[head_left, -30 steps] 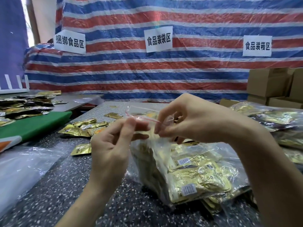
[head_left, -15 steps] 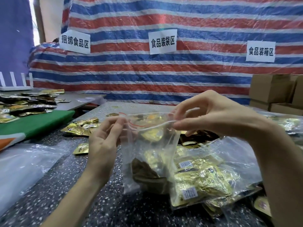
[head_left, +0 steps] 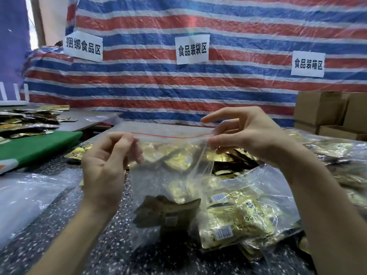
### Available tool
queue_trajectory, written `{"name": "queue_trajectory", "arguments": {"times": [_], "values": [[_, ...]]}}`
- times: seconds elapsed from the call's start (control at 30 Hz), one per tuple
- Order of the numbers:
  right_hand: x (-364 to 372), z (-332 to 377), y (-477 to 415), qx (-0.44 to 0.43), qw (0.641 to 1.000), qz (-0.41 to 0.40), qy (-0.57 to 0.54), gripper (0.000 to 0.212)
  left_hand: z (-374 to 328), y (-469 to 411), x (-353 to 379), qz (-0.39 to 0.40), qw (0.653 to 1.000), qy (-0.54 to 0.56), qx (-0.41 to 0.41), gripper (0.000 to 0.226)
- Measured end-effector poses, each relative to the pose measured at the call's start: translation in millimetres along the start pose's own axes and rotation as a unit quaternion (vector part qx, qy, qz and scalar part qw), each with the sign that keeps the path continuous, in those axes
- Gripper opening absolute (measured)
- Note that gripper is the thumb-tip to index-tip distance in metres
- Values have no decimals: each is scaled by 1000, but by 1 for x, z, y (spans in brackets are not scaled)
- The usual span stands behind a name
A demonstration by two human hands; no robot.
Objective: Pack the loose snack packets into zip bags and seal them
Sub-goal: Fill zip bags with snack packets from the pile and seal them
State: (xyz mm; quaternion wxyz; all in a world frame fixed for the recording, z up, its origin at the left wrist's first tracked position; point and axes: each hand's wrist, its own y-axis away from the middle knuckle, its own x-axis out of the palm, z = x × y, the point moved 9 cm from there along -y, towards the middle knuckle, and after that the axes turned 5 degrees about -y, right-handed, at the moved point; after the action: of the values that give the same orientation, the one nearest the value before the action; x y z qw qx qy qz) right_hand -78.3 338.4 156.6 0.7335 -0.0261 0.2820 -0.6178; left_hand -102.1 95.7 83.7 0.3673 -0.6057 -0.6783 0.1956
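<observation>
A clear zip bag (head_left: 158,187) with a red zip line hangs upright in front of me, stretched wide along its top edge. My left hand (head_left: 105,167) pinches the left end of the zip and my right hand (head_left: 244,135) pinches the right end. Brownish-gold snack packets (head_left: 168,213) sit in the bag's bottom. Behind it on the speckled table (head_left: 65,235) lies a filled zip bag (head_left: 238,221) of gold packets. Loose gold packets (head_left: 228,157) lie beyond, partly hidden by the held bag.
Empty clear bags (head_left: 25,197) lie at the left. A green board (head_left: 37,145) and a heap of packets (head_left: 25,122) sit at far left. More filled bags (head_left: 337,153) and cardboard boxes (head_left: 325,110) stand at the right. A striped tarp (head_left: 198,86) closes the back.
My hands have moved apart along the zip, the right one sliding right, so the bag's top now spans wide. The bag has come up off the pile and hangs higher.
</observation>
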Motion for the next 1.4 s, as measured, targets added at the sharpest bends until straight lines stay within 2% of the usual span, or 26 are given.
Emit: {"name": "queue_trajectory", "arguments": {"times": [0.23, 0.5, 0.6, 0.67, 0.8, 0.93, 1.07, 1.2, 1.4], "values": [[-13, -12, -1, 22, 997, -62, -44, 21, -4, -2, -11, -35, 998, -51, 27, 17], [-2, -19, -5, 52, 997, -60, -2, 28, -15, 5, -3, -43, 990, -116, 70, 16], [-2, -6, -5, 21, 989, -88, 114, 24, -24, 10, 5, -32, 986, -133, 92, 14], [7, 14, -3, -31, 972, -94, 213, 28, -31, 15, 12, -19, 982, -151, 115, 12], [59, 46, 6, -136, 940, -30, 310, 41, -43, 29, 35, 31, 969, -187, 161, 11], [82, 43, 8, -112, 956, 35, 269, 14, -45, 35, 44, 54, 963, -197, 174, 9], [77, 38, 8, -92, 960, 51, 260, 11, -42, 34, 41, 41, 969, -183, 161, 9], [78, 40, 9, -111, 959, 35, 258, 8, -44, 33, 39, 33, 970, -183, 158, 11], [85, 43, 11, -112, 957, 30, 264, 8, -43, 29, 46, 94, 964, -195, 154, 16]]}}
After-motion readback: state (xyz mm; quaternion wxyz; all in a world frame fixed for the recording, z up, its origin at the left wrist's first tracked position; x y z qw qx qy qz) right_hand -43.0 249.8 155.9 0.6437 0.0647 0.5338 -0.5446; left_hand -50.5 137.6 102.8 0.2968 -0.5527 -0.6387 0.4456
